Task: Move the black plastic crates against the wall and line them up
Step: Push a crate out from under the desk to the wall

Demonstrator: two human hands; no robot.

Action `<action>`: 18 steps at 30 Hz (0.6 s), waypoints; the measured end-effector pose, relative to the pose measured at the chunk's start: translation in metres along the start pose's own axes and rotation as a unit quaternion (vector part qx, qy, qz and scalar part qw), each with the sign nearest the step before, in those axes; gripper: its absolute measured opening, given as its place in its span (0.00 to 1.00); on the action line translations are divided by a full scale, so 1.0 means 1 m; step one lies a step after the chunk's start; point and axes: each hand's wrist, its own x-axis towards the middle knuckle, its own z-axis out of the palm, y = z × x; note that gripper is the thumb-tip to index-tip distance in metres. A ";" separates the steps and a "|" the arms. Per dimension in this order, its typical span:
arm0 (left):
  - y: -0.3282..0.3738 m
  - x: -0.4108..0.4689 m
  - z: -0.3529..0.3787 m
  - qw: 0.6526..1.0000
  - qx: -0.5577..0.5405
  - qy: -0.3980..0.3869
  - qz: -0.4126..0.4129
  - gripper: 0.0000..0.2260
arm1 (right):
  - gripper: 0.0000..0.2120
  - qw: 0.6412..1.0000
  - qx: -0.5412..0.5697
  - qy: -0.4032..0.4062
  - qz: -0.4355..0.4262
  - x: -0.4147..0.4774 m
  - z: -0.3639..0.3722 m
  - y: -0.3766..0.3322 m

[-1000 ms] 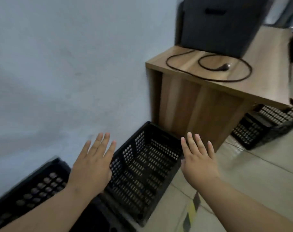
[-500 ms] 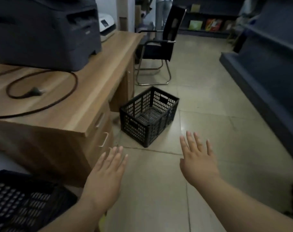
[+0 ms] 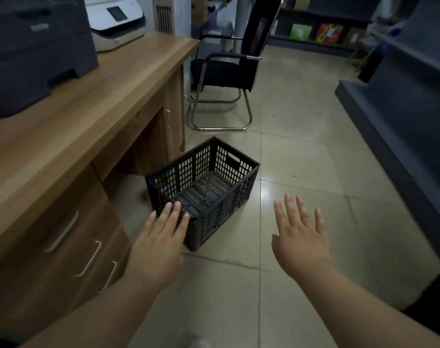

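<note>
On tiled floor (image 3: 301,159): perforated rectangular black crate (image 3: 203,189).

- Pale, glossy floor tiles (image 3: 301,136) cover the room and catch a soft glare near the middle.
- A wooden desk (image 3: 93,101) with metal-handled drawers stands on the left.
- A dark printer (image 3: 30,46) and a white printer (image 3: 115,21) sit on the desk.
- A black chair (image 3: 234,66) on a chrome frame stands beyond the desk.
- Dark grey shelving (image 3: 402,96) lines the right side.
</note>
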 end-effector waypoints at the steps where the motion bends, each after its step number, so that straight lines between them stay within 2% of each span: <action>1: -0.004 0.020 0.005 0.999 -0.013 -0.035 -0.008 0.39 | 0.31 1.000 0.001 -0.002 -0.003 0.025 0.002 0.002; 7: -0.041 0.124 0.040 0.994 -0.034 -0.061 -0.080 0.34 | 0.31 0.998 0.000 -0.053 -0.020 0.167 0.010 -0.003; 9: -0.053 0.155 0.049 0.988 -0.040 -0.119 -0.095 0.32 | 0.31 0.997 0.005 -0.066 -0.033 0.213 0.011 -0.008; 18: -0.075 0.258 0.091 0.954 -0.065 -0.217 -0.196 0.32 | 0.31 0.991 -0.004 -0.081 -0.109 0.395 0.035 -0.020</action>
